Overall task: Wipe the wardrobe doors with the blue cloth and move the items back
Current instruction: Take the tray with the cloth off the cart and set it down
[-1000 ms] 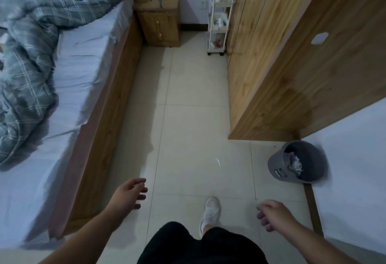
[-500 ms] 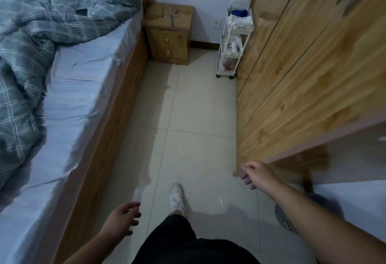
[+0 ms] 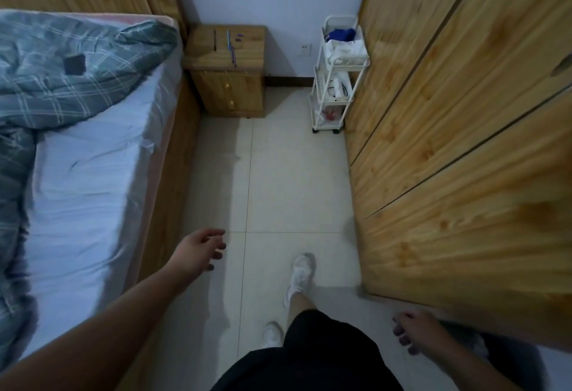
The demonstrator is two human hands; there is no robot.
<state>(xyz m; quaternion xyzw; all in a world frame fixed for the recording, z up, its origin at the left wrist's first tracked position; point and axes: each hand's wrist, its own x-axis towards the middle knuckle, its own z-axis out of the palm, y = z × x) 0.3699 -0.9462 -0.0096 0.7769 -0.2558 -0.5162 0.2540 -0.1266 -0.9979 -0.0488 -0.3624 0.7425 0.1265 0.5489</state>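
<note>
Left hand (image 3: 201, 248), right hand (image 3: 414, 328) loose, empty. Blue cloth (image 3: 340, 34) at back edge of white cart (image 3: 347, 66) top; hard grab could roll cart into wardrobe doors (image 3: 448, 149)

Dim, even indoor light with a cool bluish cast. Soft shadows lie on the tiled floor (image 3: 294, 174) along the bed (image 3: 86, 189). Wide-angle distortion bows the wardrobe doors (image 3: 464, 158) at the right edge; the right hand (image 3: 414, 328) appears slightly blurred, perhaps by motion.
</note>
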